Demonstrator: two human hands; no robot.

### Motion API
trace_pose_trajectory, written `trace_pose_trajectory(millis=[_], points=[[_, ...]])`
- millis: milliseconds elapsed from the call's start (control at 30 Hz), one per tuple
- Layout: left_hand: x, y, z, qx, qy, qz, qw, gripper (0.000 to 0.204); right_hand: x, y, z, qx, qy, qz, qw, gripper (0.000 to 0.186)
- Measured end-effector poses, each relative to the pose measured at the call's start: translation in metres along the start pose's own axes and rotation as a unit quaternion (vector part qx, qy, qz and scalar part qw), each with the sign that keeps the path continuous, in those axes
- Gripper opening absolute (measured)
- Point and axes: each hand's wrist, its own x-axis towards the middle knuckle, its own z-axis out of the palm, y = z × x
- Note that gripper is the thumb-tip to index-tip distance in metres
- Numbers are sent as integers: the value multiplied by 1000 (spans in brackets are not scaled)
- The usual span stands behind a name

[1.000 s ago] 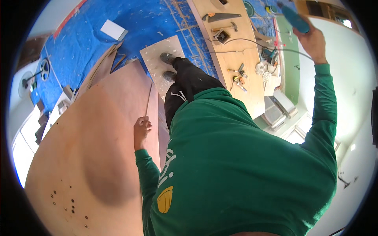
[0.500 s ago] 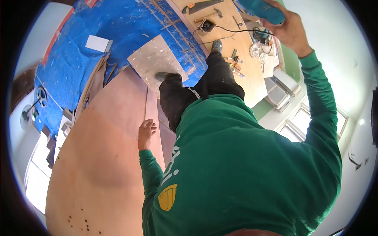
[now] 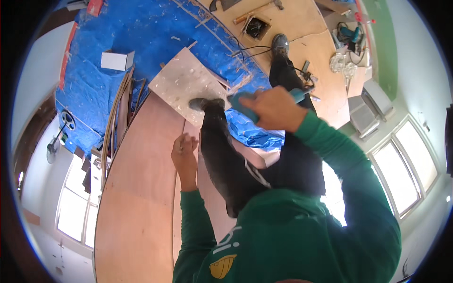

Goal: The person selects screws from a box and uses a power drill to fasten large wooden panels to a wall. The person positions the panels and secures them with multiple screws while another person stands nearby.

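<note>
My right hand (image 3: 279, 111) is closed round a teal corded power tool (image 3: 244, 107), held in front of my legs, above the gap between two wooden sheets. The tool's exact kind is hidden by the hand and blur. My left hand (image 3: 184, 148) is raised over the long reddish plywood sheet (image 3: 141, 188), its fingers curled in. Whatever is between those fingers, if anything, is too small to make out. One shoe rests on a pale, paint-speckled board (image 3: 181, 75) that overlaps the plywood's far end. The other shoe stands on a lighter plywood sheet (image 3: 302, 23).
A blue tarp (image 3: 155, 28) with wood scraps covers the far floor. A hammer (image 3: 258, 12), a box with a dark opening (image 3: 256, 28) and a black cord lie on the lighter sheet. Thin wood strips (image 3: 123, 99) and a white box (image 3: 117, 60) are at the left.
My right hand has brought the power tool down and left, from the upper right to in front of my legs. My left hand remains over the plywood, fingers more curled. The view has shifted.
</note>
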Motion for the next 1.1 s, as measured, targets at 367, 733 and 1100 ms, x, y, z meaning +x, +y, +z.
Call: trace_pose_trajectory(millis=[367,733,1100], points=[[282,-23,427,129,-186,52,973,34,42,133,162,163,8,108,981,25],[406,-93,542,406,63,292,864,44,54,132,123,272,-26,155,949,40],[447,-94,506,315,-103,224,916,15,65,137,107,185,-114,141,966,31]])
